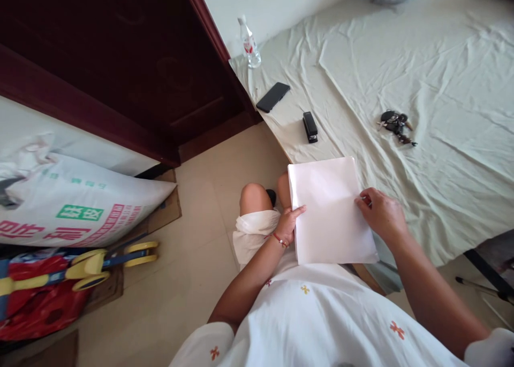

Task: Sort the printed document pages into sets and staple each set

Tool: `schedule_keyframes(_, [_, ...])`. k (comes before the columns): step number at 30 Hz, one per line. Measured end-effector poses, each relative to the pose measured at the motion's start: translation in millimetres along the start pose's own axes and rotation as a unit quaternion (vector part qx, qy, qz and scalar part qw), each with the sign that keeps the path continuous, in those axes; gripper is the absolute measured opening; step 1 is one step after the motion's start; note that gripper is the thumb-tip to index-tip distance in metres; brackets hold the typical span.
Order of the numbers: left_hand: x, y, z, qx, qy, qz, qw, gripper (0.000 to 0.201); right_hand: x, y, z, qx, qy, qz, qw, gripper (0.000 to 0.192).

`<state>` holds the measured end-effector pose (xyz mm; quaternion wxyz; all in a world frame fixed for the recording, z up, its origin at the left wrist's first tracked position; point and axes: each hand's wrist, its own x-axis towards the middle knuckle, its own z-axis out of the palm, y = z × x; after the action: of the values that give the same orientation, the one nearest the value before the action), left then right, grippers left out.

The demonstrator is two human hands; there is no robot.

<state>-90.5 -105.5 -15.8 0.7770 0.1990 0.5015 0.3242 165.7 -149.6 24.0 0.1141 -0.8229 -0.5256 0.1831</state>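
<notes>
A stack of white paper (329, 209) lies at the near edge of the bed, partly over my lap. My left hand (288, 223) grips its left edge, thumb on top. At the right edge, my right hand (381, 213) pinches the sheets with fingers curled. A black stapler (310, 127) rests on the sheet just beyond the paper, apart from both hands.
The bed's pale green sheet (421, 73) also carries a black phone (273, 97), a bunch of keys (395, 124) and a clear water bottle (249, 43). A dark wooden door (132, 62) stands to the left. A printed sack (80, 206) and a toy scooter (104, 260) lie on the floor.
</notes>
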Motion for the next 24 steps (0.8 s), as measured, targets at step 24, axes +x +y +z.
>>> schedule_keyframes(24, [35,24,11.5,0.015,0.028,0.092,0.995,0.052,37,-4,-3,0.062,0.011,0.019,0.998,0.028])
